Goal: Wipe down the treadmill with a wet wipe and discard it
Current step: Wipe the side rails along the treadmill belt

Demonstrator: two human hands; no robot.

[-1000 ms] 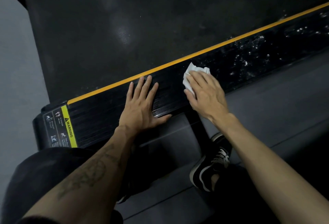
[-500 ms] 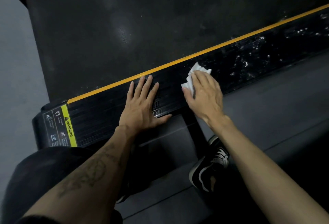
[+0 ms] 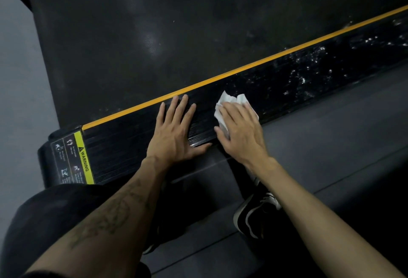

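**Treadmill side rail: wipe pulled back toward the rear end**

Treadmill [image 3: 154, 35] wiping is mid-stroke. Nearest, a black-and-white shoe [image 3: 254, 216] stands on the floor. On the ribbed side rail [image 3: 132, 145], the left hand [image 3: 176, 132] lies flat with fingers spread, holding nothing and unmoved from a second ago. Just beside it, the right hand [image 3: 240, 130] presses the wet wipe [image 3: 229, 101] onto the rail with straight fingers; it has slid slightly back toward the left hand. Wet specks [image 3: 309, 72] glisten farther along, so that stretch looks already covered. The yellow label [image 3: 84, 158] reads "WARNING"; its smaller print is illegible.
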